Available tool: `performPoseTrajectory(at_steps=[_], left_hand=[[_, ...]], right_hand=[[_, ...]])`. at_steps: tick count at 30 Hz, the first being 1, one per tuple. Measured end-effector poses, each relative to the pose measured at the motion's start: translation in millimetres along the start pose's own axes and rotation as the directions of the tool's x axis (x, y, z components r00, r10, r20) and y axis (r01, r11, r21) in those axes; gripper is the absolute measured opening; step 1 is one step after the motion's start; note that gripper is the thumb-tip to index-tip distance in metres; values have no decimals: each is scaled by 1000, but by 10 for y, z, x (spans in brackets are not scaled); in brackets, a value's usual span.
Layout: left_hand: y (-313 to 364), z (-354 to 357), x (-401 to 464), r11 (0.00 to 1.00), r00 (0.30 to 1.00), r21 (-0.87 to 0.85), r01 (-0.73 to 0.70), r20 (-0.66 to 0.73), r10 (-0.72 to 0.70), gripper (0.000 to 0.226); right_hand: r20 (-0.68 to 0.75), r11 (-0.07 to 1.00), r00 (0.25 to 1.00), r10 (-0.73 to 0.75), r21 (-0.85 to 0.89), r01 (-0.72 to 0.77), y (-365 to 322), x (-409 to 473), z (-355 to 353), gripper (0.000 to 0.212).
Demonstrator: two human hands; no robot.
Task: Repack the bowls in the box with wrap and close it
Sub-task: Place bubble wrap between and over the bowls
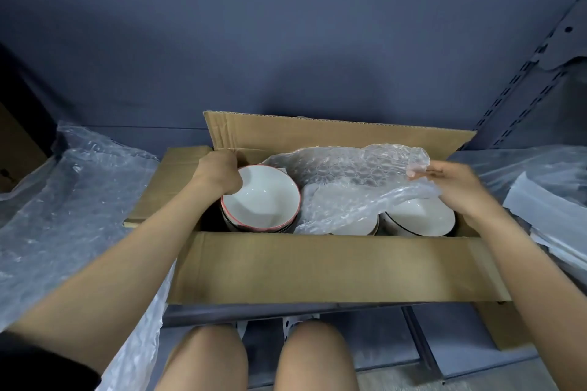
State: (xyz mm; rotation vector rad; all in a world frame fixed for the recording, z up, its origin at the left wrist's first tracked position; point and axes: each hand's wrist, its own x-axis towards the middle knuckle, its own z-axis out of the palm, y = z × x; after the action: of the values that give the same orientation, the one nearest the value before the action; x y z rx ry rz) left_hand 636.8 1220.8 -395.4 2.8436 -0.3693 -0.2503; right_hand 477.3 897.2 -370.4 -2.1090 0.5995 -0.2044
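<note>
Clear loose bubble wrap [73,187] lies left of the open brown cardboard box [317,267]. Inside, the left hand [219,173] grips a red-rimmed white bowl's [263,200] edge; the right hand [457,187] pinches a bubble wrap sheet [346,181] over dark-rimmed white bowls [419,219].

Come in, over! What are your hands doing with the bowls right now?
Left hand gripping red-rimmed bowl in box. Right hand pinching bubble wrap over the other bowls. Flaps open, nothing blocking.
</note>
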Motion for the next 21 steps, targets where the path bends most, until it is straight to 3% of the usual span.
performPoseTrajectory(at_steps=[5,8,13,18,21], left_hand=[[-105,13,-32,994,993,-46,-102,-58,100,5],[-181,24,-71,977,979,-120,-175,-128,159,21],[-170,-38,-103,967,976,-133,-217,-56,211,32],[-177,-92,-223,908,972,-347,-234,-60,228,39],[-78,-255,-379,826,958,-487,-284,-167,232,22]], right_hand=[[-42,998,998,-37,43,38,-32,24,5,13],[-42,999,999,-20,44,21,-15,34,3,13],[-43,999,999,-30,44,32,-11,20,13,16],[-67,995,997,-36,91,42,-124,-18,-20,7],[-10,969,995,-104,225,103,-407,-37,-20,13]])
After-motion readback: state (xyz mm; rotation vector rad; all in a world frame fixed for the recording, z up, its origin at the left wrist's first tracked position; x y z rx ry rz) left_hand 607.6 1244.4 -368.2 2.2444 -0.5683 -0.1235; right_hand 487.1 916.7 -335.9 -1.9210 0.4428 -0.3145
